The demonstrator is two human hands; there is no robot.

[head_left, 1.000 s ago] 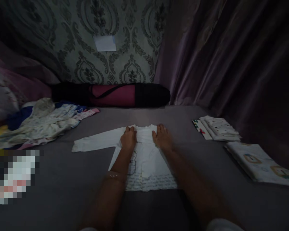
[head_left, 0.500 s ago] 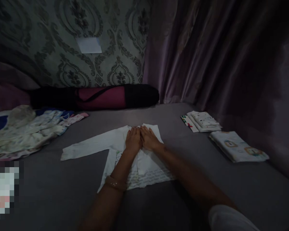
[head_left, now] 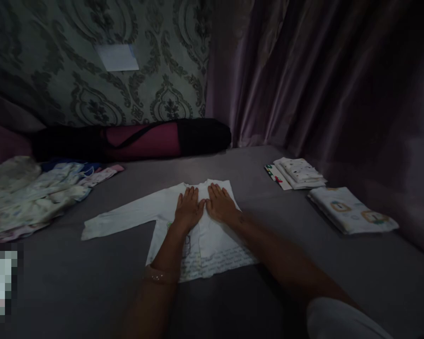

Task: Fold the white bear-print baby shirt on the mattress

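Observation:
A small white long-sleeved shirt (head_left: 137,212) lies flat on the grey bed surface (head_left: 233,301), its left sleeve stretched out to the left and its right side folded in. My left hand (head_left: 188,208) rests flat on the shirt's chest, fingers spread. Right beside it, my right hand (head_left: 221,203) also presses flat on the folded part, fingers extended. The two hands touch near the thumbs. A bracelet sits on my left wrist.
A heap of unfolded baby clothes (head_left: 31,193) lies at the left. Two stacks of folded cloths (head_left: 298,172) (head_left: 353,209) sit at the right by the purple curtain (head_left: 321,80). A dark rolled mat bag (head_left: 134,139) lies along the patterned wall.
One second ago my hands were apart on the shirt's shoulders; they came together at its middle. Both now lie flat side by side, slightly lower on the shirt.

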